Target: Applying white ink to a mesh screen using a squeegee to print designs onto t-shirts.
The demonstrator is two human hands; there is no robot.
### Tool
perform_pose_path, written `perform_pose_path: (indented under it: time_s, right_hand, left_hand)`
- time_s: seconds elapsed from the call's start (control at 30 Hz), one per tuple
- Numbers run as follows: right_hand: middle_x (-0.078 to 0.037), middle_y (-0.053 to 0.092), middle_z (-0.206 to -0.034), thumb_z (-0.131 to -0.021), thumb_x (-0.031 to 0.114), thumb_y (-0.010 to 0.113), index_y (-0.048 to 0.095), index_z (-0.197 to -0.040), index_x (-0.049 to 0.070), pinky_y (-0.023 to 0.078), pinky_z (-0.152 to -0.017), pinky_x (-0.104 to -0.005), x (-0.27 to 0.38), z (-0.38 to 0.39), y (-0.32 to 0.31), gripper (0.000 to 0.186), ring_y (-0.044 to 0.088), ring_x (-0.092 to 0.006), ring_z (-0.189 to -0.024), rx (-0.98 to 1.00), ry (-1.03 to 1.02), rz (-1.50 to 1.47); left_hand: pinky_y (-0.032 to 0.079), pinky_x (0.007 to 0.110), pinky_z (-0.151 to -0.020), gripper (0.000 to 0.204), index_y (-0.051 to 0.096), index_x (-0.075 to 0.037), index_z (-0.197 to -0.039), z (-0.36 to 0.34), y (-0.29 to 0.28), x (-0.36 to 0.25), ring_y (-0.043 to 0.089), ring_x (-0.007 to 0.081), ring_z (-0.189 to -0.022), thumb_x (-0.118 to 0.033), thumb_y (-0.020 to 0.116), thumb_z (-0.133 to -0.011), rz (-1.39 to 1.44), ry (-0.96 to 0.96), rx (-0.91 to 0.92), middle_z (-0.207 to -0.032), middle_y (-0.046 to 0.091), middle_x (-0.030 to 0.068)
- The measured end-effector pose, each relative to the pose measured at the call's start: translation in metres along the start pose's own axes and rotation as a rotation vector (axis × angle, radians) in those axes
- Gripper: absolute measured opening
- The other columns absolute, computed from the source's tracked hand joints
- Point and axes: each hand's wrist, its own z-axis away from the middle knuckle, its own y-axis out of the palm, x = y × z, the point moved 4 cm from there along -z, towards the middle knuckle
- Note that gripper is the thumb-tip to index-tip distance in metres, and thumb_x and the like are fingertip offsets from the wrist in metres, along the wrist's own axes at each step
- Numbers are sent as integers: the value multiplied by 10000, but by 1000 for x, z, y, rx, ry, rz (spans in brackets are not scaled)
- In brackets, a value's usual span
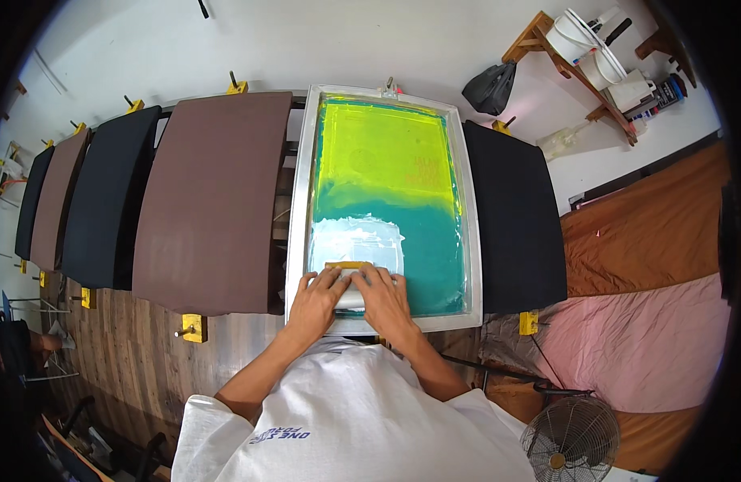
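A screen-printing frame with a silver border lies in front of me, its mesh yellow-green at the far part and teal nearer. White ink covers a patch at the near left of the mesh. Both my hands grip a squeegee at the near end of that patch; its yellow edge shows above my fingertips. My left hand is closed on its left side, and my right hand on its right side. The thumbs meet near the middle, and my hands partly cover the squeegee's body.
A brown fabric-covered board and several others stand in a row at the left; a black board is at the right. Yellow clamps hold their ends. A fan stands low right, beside brown and pink cloth. A wooden shelf holds containers.
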Motion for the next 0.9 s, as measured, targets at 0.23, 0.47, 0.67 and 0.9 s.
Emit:
perform_pose_path:
  time_s: [0.23,0.47,0.67,0.9]
  right_hand:
    - [-94,530,-1305,-721,-84,594,578,-1231,84,359,-960,-471,-20,20,23,538,501,-275,-1203,-134,82,-97]
    - [-94,529,-1299,-709,-65,621,575,-1236,81,350,-957,-473,-18,41,2,549,495,-273,-1199,-84,118,-120]
    - [-97,554,-1240,-698,-34,645,589,-1188,98,375,-905,-477,-32,6,-7,511,516,-291,-1133,-57,149,-80]
    - [-109,623,-1094,-707,-41,619,629,-1123,99,436,-816,-487,-32,-25,-3,439,576,-319,-1058,86,163,-82]
  left_hand:
    - [305,478,-1111,477,534,-49,-1361,-6,30,-5,472,338,-1323,-42,506,-885,-163,47,15,-1393,521,205]
    - [293,486,-1116,458,581,-51,-1319,-3,22,-28,489,331,-1305,-20,504,-869,-88,67,37,-1360,548,208]
    - [314,511,-1092,566,615,-55,-1270,-37,4,-18,541,301,-1234,81,583,-721,1,-9,47,-1300,583,194]
    - [390,484,-999,495,664,-44,-1151,-46,10,14,618,294,-1076,98,584,-684,55,-91,62,-1097,684,145]
